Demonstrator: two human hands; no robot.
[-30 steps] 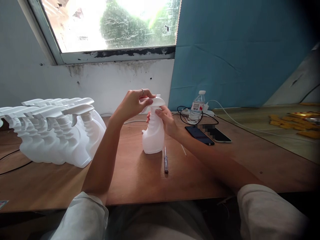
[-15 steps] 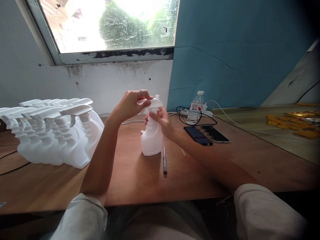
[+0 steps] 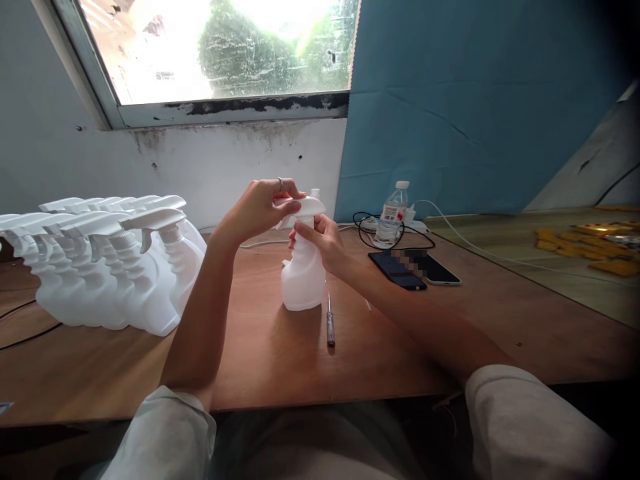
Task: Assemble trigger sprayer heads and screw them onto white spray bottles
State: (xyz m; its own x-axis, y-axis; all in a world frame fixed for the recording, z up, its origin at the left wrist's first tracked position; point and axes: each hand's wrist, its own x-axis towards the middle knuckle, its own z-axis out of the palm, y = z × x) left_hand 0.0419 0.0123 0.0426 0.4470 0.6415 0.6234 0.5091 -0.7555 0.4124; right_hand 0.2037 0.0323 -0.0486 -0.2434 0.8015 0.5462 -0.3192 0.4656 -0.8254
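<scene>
A white spray bottle (image 3: 303, 283) stands upright on the brown table in front of me. My left hand (image 3: 270, 208), with a ring on one finger, grips the spray head (image 3: 311, 206) at its top. Around the neck, just below the head, my right hand (image 3: 324, 241) is closed, its thumb across the front. Some of the right fingers are hidden behind the bottle. A screwdriver (image 3: 331, 327) with a clear handle lies on the table just right of the bottle's base.
Several white spray bottles (image 3: 170, 280) stand in rows at the left. To the right are two phones (image 3: 397, 270), a clear water bottle (image 3: 391, 217) and tangled cables (image 3: 367, 230). Yellow pieces (image 3: 575, 243) lie at the far right. A window and wall rise behind the table.
Almost nothing differs. Both hands keep their hold on the spray bottle, and the view has shifted very slightly.
</scene>
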